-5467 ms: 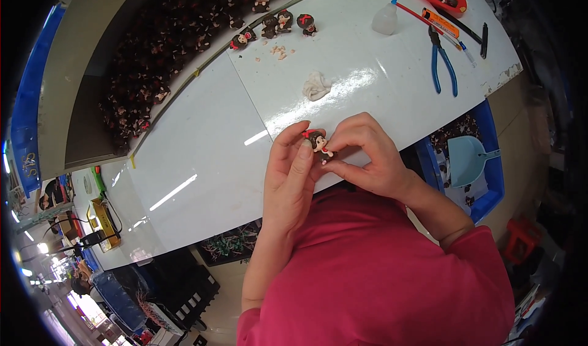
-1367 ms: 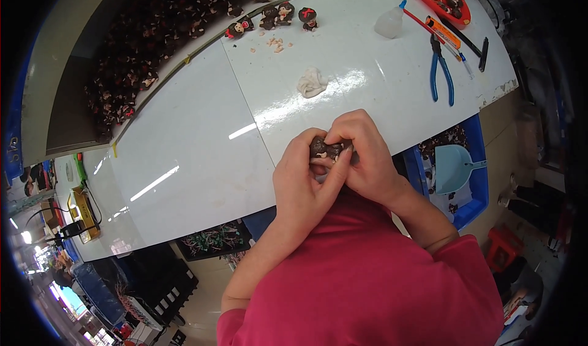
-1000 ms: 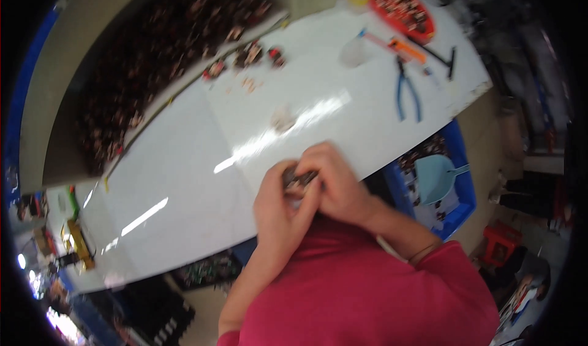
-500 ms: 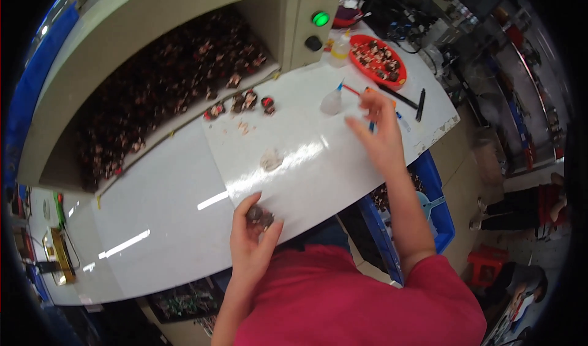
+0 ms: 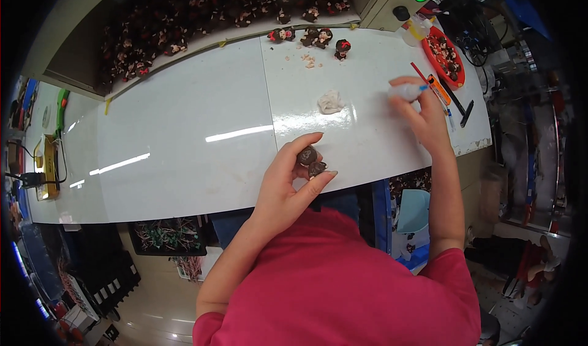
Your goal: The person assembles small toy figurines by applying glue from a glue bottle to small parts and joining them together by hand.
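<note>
Near the table's front edge, my left hand grips a small dark brown figurine between thumb and fingers. Its round part is uppermost and a smaller lumpy part sits below; I cannot tell whether the two are joined. To the right, my right hand is wrapped round a small whitish squeeze bottle with a blue tip, tilted above the table. A crumpled white cloth or tissue lies on the white table between and beyond my hands.
Several finished-looking figurines stand at the back beside pale crumbs. Behind is a beige housing full of brown figurines. At right are a red basket, an orange-handled cutter and a black pen-like tool. A blue bin sits below.
My right hand has taken hold of the squeeze bottle, which stood on the table, and lifted it. My left hand still holds the figurine. The whole view has shifted.
</note>
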`<state>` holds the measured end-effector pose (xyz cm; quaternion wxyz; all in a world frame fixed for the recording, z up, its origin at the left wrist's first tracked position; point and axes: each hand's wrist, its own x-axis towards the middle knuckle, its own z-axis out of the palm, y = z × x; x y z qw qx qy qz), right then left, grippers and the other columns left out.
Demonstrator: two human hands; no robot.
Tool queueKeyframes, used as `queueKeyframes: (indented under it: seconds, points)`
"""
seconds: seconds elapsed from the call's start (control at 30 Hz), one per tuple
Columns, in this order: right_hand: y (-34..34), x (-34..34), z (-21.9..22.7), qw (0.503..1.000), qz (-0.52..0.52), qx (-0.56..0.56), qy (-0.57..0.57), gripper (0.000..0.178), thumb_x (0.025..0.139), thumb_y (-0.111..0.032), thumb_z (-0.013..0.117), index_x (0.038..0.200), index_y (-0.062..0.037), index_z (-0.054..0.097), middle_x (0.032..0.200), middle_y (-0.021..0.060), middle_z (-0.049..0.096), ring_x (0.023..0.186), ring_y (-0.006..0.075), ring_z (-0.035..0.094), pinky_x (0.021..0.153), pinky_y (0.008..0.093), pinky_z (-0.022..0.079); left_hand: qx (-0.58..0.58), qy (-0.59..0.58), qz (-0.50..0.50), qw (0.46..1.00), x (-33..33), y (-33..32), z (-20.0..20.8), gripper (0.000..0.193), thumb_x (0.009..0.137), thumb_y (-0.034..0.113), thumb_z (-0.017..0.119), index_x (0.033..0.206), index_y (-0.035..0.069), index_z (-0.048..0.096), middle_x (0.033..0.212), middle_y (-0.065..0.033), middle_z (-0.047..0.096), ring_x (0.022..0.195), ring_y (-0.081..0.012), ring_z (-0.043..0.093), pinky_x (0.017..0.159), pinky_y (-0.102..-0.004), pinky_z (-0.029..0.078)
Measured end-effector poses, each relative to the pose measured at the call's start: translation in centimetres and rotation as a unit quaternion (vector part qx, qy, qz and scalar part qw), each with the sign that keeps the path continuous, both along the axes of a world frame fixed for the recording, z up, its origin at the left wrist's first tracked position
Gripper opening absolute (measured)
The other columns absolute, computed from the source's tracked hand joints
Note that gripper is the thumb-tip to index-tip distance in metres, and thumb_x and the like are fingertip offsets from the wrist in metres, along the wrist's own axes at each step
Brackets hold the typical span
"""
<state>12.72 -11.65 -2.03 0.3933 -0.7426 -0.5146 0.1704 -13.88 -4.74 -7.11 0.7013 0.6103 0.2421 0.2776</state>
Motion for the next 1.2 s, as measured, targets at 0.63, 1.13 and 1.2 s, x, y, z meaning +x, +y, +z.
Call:
queueKeyframes:
  seconds: [0.63,1.13,1.2]
  points:
    - [-1.2,-3.9,1.2,0.945,0.264,0.011,-0.196,0.043,0.054,-0.036,0.084,0.081,-0.0074,0.065,0.074,0.0038,0.052,0.07,0.0221,0.05,0.063,0.0315,0.041,0.08,0.024,-0.055,0.995,-0.3,0.7,0.4,0.044,0.083,0.008,0.066,0.124,0.006,0.048,0.095,-0.0082,0.051,0.082,-0.0157,0.055,0.072,-0.0265,0.048]
    - [-0.5,-4.6,1.8,0.934,0.281,0.01,-0.222,0.04,0.057,-0.035,0.082,0.08,-0.0073,0.064,0.072,0.0035,0.05,0.068,0.0214,0.049,0.063,0.0315,0.04,0.096,0.036,-0.062,0.993,-0.5,0.9,0.6,0.044,0.083,0.01,0.066,0.123,0.008,0.048,0.095,-0.0097,0.052,0.079,-0.0172,0.055,0.07,-0.0271,0.048]
    - [-0.5,-4.7,2.0,0.931,0.28,0.009,-0.233,0.039,0.058,-0.035,0.082,0.079,-0.0072,0.064,0.072,0.0035,0.049,0.068,0.0212,0.049,0.063,0.0315,0.04,0.097,0.037,-0.062,0.993,-0.5,0.9,0.6,0.044,0.084,0.01,0.066,0.123,0.008,0.048,0.095,-0.0098,0.052,0.079,-0.0172,0.055,0.07,-0.0271,0.048]
